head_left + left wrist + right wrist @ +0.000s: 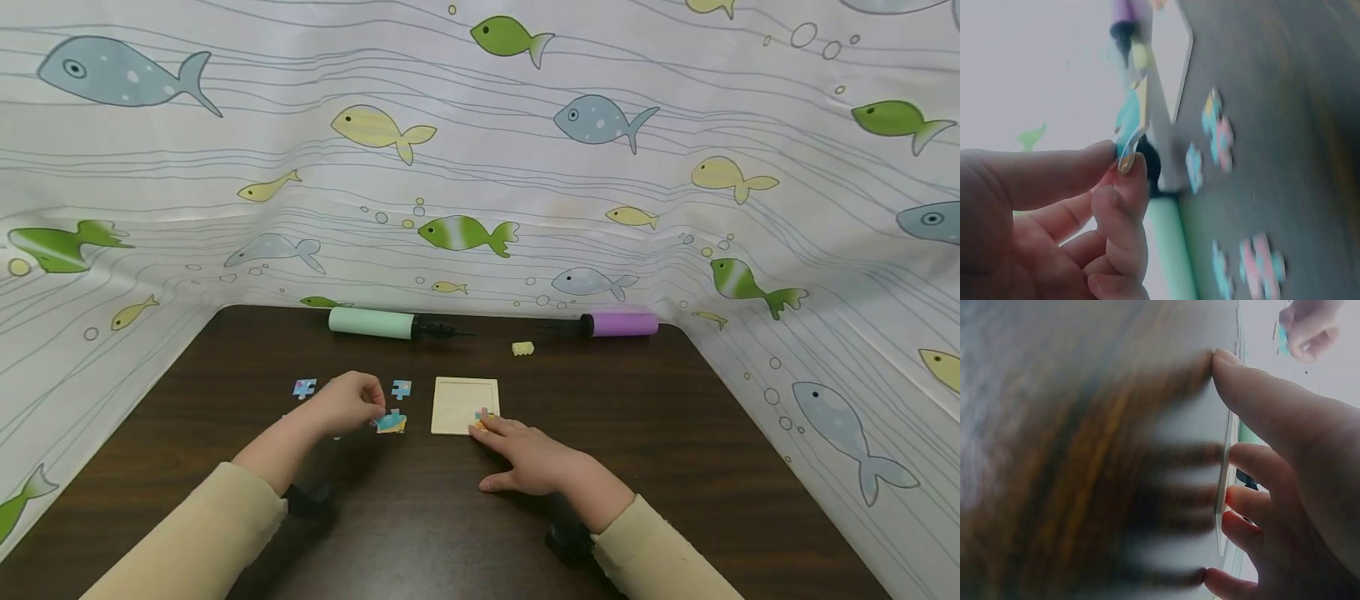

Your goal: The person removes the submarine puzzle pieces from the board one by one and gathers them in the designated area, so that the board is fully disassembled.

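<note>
My left hand [341,407] pinches a blue-and-yellow jigsaw piece [391,422] between thumb and fingertips, raised above the table in the left wrist view. Right of it lies a square, pale wooden puzzle tray [453,404]. A small jigsaw piece [481,419] sits in the tray's near right corner, partly covered by fingers. My right hand [528,458] rests there, its spread fingertips on the tray's edge and its thumb on the table. Loose pieces lie around the left hand, among them a blue one [401,389] and another [304,387] farther left; the hand partly hides some.
At the back of the dark wooden table [600,392] lie a mint-green hand pump [371,322] and a purple hand pump [622,324]. A small yellow block [522,348] lies between them, nearer the tray. A fish-patterned curtain [480,183] surrounds the back and sides.
</note>
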`<action>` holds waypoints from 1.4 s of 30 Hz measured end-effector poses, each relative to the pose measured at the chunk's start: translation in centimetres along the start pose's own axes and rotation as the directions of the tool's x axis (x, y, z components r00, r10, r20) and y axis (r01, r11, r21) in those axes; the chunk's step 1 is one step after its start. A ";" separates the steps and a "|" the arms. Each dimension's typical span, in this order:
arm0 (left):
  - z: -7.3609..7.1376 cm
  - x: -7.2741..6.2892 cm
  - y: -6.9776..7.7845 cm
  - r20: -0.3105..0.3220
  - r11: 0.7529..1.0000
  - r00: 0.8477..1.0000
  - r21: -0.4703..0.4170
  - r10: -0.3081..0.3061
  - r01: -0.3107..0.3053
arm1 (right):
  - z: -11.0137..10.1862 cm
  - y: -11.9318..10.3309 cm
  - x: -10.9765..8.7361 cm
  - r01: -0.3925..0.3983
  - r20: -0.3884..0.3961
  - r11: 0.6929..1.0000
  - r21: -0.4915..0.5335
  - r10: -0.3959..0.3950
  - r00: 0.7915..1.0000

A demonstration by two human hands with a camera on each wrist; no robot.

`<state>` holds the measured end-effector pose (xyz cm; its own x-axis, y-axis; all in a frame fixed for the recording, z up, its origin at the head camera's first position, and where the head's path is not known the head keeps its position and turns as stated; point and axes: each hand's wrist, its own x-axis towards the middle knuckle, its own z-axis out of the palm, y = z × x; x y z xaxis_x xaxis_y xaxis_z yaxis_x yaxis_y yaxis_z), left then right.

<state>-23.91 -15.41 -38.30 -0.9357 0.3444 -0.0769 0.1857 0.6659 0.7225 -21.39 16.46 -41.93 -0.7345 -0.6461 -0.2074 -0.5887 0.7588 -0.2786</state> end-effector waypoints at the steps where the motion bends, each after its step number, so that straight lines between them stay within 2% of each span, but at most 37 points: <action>1: -0.4 -0.5 -0.2 0.001 1.000 1.000 -0.002 -0.008 0.008 | 0.0 0.0 0.0 0.000 0.000 1.000 0.000 0.000 1.000; 8: -1.8 -3.5 -1.9 0.033 1.000 0.999 0.024 -0.008 0.007 | -0.1 0.0 0.0 -0.002 0.003 1.000 -0.007 0.002 1.000; 14: -1.8 -4.8 -3.4 0.067 0.999 0.997 0.007 -0.043 0.042 | -0.1 -0.1 0.0 0.001 0.003 1.000 0.002 -0.001 1.000; 21: -1.3 -4.9 -4.4 0.088 0.996 0.992 -0.010 -0.085 0.087 | 0.0 -0.1 0.0 -0.008 0.006 1.000 -0.007 0.008 1.000; 31: -0.5 -4.8 -5.4 0.044 0.996 0.997 0.062 -0.070 0.068 | -0.1 -0.1 0.0 0.000 0.000 1.000 0.005 0.000 1.000; 36: -0.7 -4.7 -4.8 0.009 0.992 0.997 0.092 -0.082 0.081 | -0.2 -0.2 0.0 -0.001 0.001 1.000 0.004 0.001 1.000; 42: -1.1 -3.4 -2.9 -0.014 0.990 0.998 0.126 -0.054 0.055 | -0.1 -0.1 0.0 -0.001 0.001 1.000 0.009 0.001 1.000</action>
<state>-21.58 -19.23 -39.39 -0.9485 0.2986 -0.1062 0.1700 0.7623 0.6245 -21.35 16.36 -41.75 -0.7346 -0.6457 -0.2085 -0.5853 0.7585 -0.2867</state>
